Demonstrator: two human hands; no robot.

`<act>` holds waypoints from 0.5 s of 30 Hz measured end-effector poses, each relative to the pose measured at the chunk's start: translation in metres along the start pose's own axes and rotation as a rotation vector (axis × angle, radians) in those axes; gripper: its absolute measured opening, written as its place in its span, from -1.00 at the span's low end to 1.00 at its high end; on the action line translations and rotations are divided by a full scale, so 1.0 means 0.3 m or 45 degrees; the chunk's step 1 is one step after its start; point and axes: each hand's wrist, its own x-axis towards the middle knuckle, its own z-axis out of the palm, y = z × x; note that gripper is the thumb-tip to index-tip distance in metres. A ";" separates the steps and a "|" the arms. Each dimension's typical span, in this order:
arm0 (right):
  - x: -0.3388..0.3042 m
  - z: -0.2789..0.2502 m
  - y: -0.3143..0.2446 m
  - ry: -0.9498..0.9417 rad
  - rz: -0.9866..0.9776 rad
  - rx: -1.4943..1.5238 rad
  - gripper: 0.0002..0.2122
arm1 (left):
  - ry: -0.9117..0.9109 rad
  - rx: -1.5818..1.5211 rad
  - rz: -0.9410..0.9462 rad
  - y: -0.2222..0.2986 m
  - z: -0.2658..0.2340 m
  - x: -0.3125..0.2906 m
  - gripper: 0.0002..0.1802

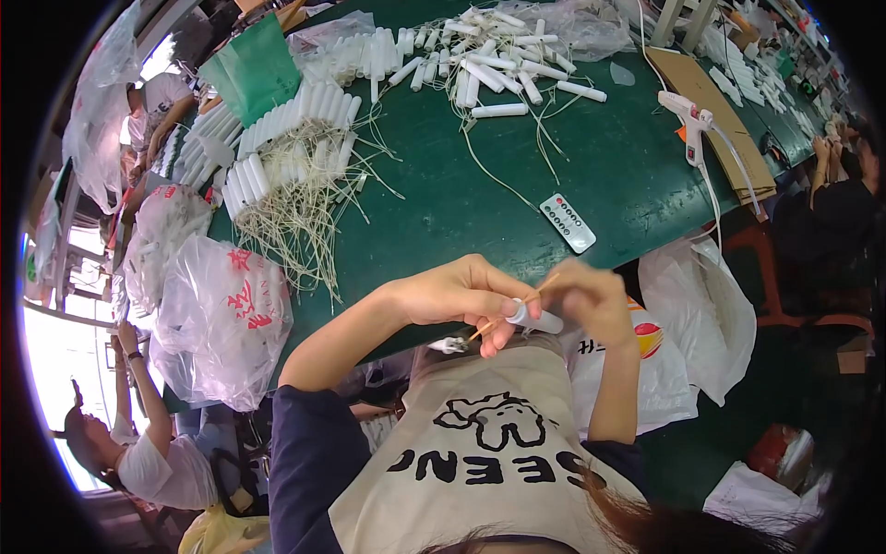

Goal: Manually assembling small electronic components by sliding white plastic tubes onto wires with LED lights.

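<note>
One white tube [533,319] with a thin wire [506,315] is held above the near edge of the green surface [517,198], while rows of tubes [277,152] lie at its far left and a loose pile [498,65] is seen at the far edge. Both hands are raised before the chest: the left hand [461,295] is closed on the tube's end and wire, the right hand [591,300] is closed around the tube.

You work over a dark green table [591,175] strewn with white tubes [305,111] and pale yellowish wires [295,212]. Your apron [489,443] is beige with black print, your sleeve [309,452] navy. The remote [568,222] is white with dark buttons, some red; the bags [221,314] are clear with red marks.
</note>
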 end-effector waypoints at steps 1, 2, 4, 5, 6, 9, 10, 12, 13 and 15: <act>0.029 -0.010 0.007 0.000 0.001 -0.001 -0.82 | -0.001 -0.001 0.001 0.000 0.004 -0.001 -0.69; 0.063 -0.020 0.023 0.267 -0.033 -0.428 -0.82 | 0.022 0.038 -0.028 0.000 0.008 -0.003 -0.70; 0.112 -0.035 0.049 0.542 -0.064 -0.860 -0.80 | 0.035 0.079 -0.058 0.003 0.022 -0.009 -0.72; 0.132 -0.042 0.073 0.670 -0.063 -1.115 -0.75 | 0.024 0.063 -0.074 0.002 0.028 -0.011 -0.72; 0.143 -0.047 0.092 0.797 -0.061 -1.371 -0.69 | 0.013 0.047 -0.090 0.002 0.033 -0.014 -0.72; 0.156 -0.052 0.129 0.688 0.057 -1.456 -0.68 | -0.081 0.109 -0.140 0.004 0.032 -0.031 -0.73; 0.158 -0.054 0.140 0.691 0.058 -1.454 -0.68 | -0.122 0.102 -0.164 0.004 0.035 -0.036 -0.74; 0.157 -0.059 0.156 0.658 0.093 -1.450 -0.67 | -0.163 0.087 -0.206 -0.008 0.047 -0.053 -0.74; 0.157 -0.065 0.154 0.659 0.096 -1.449 -0.67 | -0.205 0.073 -0.247 -0.012 0.051 -0.060 -0.74; 0.153 -0.076 0.142 0.604 0.111 -1.382 -0.67 | -0.231 0.106 -0.286 -0.017 0.057 -0.076 -0.73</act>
